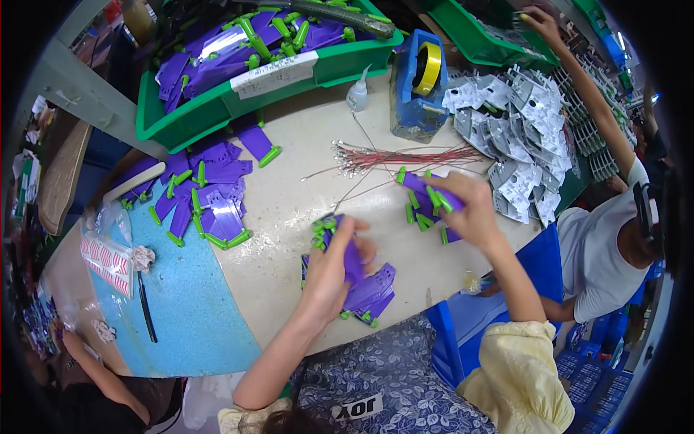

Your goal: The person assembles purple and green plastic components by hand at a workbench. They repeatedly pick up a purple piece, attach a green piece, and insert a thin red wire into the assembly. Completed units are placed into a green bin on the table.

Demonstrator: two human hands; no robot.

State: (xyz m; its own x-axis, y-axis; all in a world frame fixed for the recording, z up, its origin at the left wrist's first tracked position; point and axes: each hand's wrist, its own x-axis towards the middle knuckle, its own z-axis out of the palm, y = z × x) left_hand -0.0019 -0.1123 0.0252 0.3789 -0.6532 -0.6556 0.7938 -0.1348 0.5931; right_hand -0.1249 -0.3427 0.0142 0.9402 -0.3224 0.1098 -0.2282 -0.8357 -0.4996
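My left hand is closed round purple plastic pieces with bright green ends, held over the middle of the table. Below it on the tabletop lies a small stack of similar purple pieces. To the right, my right hand grips a purple plastic piece with green tips between thumb and fingers. Around and under that hand are more purple pieces with green pegs; the hand partly hides them. Just beyond both hands runs a bundle of thin red wires with bare-looking pale ends.
A green bin heaped with purple pieces stands at the back left, above a loose purple pile. Behind the wires are a small squeeze bottle and a blue tape dispenser. Grey moulded parts lie heaped at right. Other people work on both sides.
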